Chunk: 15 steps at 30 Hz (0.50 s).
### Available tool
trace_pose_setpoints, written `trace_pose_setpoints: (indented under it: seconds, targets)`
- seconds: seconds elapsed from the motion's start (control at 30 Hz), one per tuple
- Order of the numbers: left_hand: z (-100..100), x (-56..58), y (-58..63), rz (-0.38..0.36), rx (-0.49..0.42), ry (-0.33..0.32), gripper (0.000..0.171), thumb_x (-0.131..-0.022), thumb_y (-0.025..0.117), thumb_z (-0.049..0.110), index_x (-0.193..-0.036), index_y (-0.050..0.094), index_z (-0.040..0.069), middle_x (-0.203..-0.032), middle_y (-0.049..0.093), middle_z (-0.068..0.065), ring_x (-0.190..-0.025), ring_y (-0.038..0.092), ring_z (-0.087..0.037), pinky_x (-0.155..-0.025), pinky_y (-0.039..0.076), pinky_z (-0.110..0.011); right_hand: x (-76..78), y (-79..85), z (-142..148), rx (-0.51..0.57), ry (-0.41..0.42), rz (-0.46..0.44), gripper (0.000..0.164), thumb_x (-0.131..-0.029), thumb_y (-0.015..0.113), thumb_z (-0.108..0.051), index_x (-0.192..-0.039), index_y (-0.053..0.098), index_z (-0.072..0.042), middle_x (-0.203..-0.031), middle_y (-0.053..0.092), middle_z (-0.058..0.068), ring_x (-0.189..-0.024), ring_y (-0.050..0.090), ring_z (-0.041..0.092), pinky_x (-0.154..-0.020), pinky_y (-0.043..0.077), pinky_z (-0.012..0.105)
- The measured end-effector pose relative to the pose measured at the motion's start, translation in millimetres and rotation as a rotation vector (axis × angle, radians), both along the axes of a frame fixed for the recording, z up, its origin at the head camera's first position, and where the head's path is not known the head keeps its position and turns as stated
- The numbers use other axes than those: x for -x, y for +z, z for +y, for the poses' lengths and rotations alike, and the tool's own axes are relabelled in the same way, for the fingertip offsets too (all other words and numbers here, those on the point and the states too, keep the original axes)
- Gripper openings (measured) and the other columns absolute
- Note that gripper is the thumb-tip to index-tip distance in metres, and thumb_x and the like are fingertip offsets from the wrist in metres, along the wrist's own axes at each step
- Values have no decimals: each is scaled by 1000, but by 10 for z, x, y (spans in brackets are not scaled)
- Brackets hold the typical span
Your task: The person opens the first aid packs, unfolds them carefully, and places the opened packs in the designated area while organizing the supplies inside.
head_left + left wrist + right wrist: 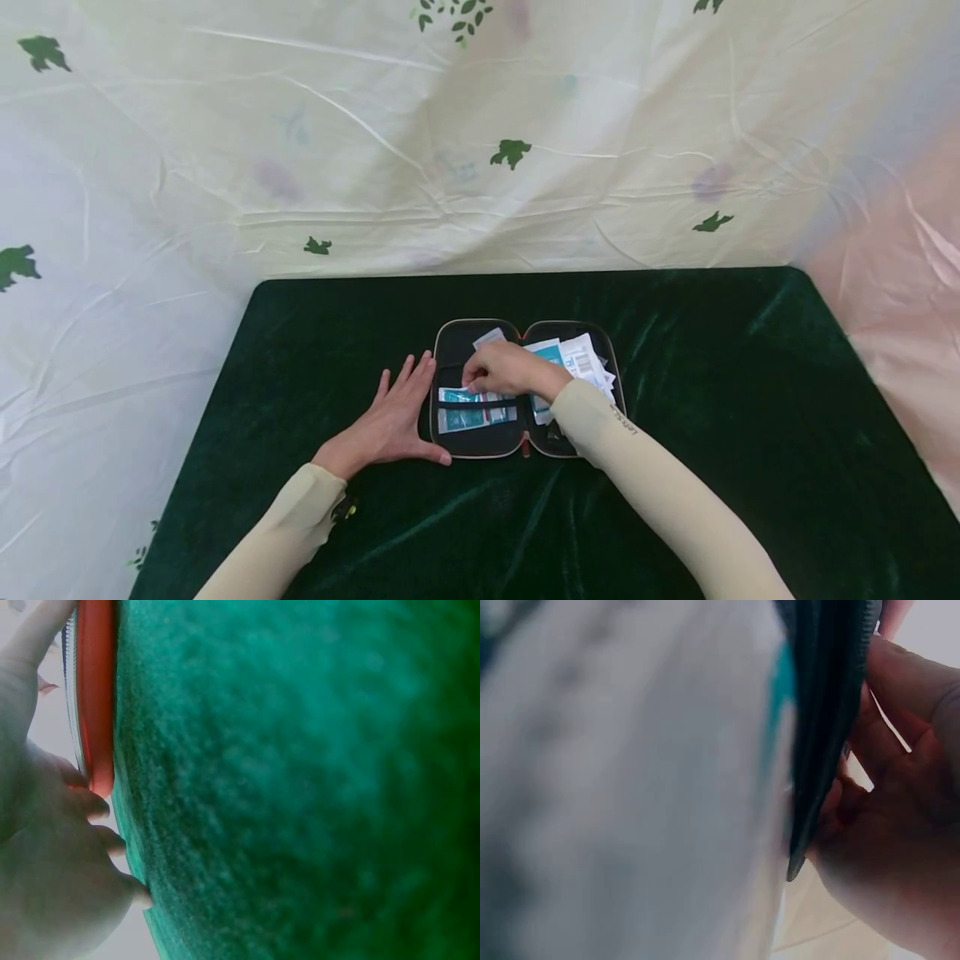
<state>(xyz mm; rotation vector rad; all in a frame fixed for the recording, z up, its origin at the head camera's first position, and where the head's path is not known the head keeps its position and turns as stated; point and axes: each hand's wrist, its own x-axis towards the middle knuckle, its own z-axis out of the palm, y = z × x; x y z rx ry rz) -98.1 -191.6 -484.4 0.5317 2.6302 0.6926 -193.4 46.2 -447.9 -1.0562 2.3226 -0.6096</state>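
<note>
A zippered case (480,445) lies spread flat on the dark green cloth, black inside, with a red outer shell (96,697) in the left wrist view. In its left half, a teal-and-white packet (474,419) sits under an elastic strap (472,406). My right hand (504,367) reaches over that half, fingers curled, thumb and fingertips pinching at the packet's upper edge. Beyond the hand, a small pale packet (489,337) shows partly. My left hand (392,418) has its fingers spread against the case's left side, thumb by the near edge.
Several white and teal packets (585,358) overlap in the case's right half, partly behind my right sleeve (600,421). The green velvet cloth (337,333) covers the table. A pale leaf-printed curtain (480,208) hangs behind the table's far edge.
</note>
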Motion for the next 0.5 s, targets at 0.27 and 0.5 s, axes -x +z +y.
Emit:
trace_pose_setpoints:
  seconds: [0.27, 0.5]
  targets:
    - [9, 13, 13, -6, 7, 3, 141, -70, 80, 76, -167, -1, 13, -173, -10, -7, -158, -15, -31, -122, -9, -64, -19, 8, -5, -33, -45, -22, 7, -97, 74, -19, -95, 81, -19, -80, 69, -12, -76, 61, 9, -76, 50, 30]
    - [10, 18, 12, -9, 16, 3, 141, -70, 80, 76, -167, 0, 13, -173, -10, -8, -158, -15, -31, -122, -9, -64, -59, 24, -5, -36, -69, 0, 8, -98, 74, -21, -94, 80, -20, -80, 69, -12, -77, 61, 9, -77, 51, 31]
